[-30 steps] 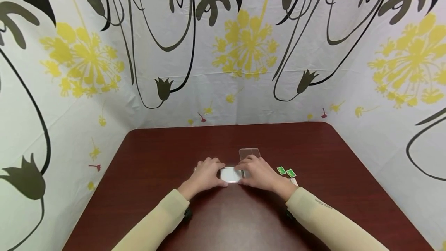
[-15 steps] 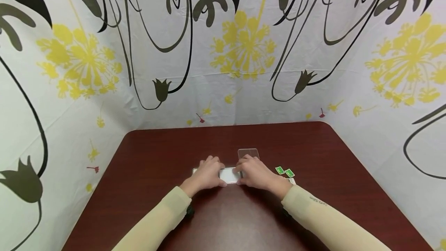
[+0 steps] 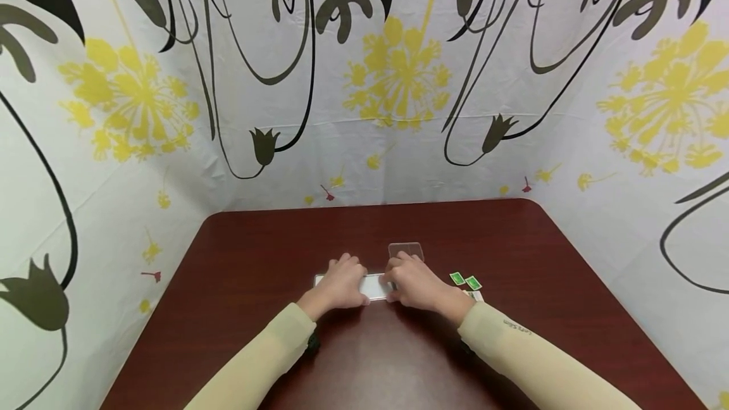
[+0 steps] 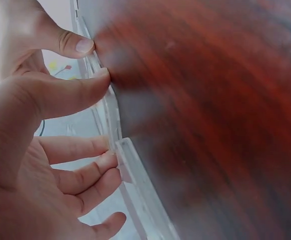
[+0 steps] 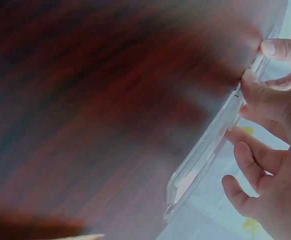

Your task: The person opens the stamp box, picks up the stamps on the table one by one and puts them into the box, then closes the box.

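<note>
In the head view a thin, flat clear plastic case [image 3: 373, 286] with a whitish face lies between my hands over the table. My left hand [image 3: 340, 283] grips its left part, thumb on the near edge and fingers across the far side. My right hand [image 3: 418, 283] holds the right part the same way. Both thumbs press the near edge close together in the left wrist view. A second clear plastic piece [image 4: 145, 200] shows beneath my left fingers, and its corner appears left of that hand in the head view. Hands cover much of the case.
A clear rectangular plastic piece [image 3: 405, 249] lies just behind my right hand. Two small green squares with white borders, one a green square [image 3: 457, 278], lie to the right. A small white piece [image 3: 475, 295] shows beside my right wrist on the dark red table [image 3: 273, 239].
Both hands keep their hold on the case and hardly move. The view shifts slightly, and the clear corner left of my left hand shows more than a second ago.
</note>
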Demonstrator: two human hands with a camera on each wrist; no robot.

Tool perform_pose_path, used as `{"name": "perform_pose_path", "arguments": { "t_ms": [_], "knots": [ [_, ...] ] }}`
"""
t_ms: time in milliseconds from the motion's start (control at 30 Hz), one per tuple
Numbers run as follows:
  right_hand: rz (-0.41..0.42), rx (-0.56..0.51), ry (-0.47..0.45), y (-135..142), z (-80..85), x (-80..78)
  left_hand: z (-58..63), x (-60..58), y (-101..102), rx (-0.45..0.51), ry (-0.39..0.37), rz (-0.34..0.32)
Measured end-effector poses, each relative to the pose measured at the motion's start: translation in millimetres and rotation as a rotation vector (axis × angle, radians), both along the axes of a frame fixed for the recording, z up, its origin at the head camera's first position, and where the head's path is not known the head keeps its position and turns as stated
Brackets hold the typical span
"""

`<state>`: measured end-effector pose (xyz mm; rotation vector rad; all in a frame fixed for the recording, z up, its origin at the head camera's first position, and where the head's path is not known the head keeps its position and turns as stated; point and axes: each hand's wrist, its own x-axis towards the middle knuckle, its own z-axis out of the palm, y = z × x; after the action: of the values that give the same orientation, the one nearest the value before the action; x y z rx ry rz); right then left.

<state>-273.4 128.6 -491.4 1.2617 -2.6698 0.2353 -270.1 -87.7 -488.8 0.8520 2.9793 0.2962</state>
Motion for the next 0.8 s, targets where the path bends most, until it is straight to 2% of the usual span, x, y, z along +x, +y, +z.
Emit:
{"name": "perform_pose_path", "arguments": {
  "t_ms": [367,633,800],
  "knots": [
    [0.004,0.001,0.061,1.2,-2.5,1.2,3.1,-2.2,3.3,-0.061,0.041,-0.031],
    [-0.007,-0.012,0.051,0.7,-3.1,1.6,1.8,3.0,2.4,-0.020,0.007,0.017],
    [-0.022,-0.002,0.033,-0.4,-1.1,1.8,0.3,5.9,3.7,-0.025,0.021,0.031]
  ]
}}
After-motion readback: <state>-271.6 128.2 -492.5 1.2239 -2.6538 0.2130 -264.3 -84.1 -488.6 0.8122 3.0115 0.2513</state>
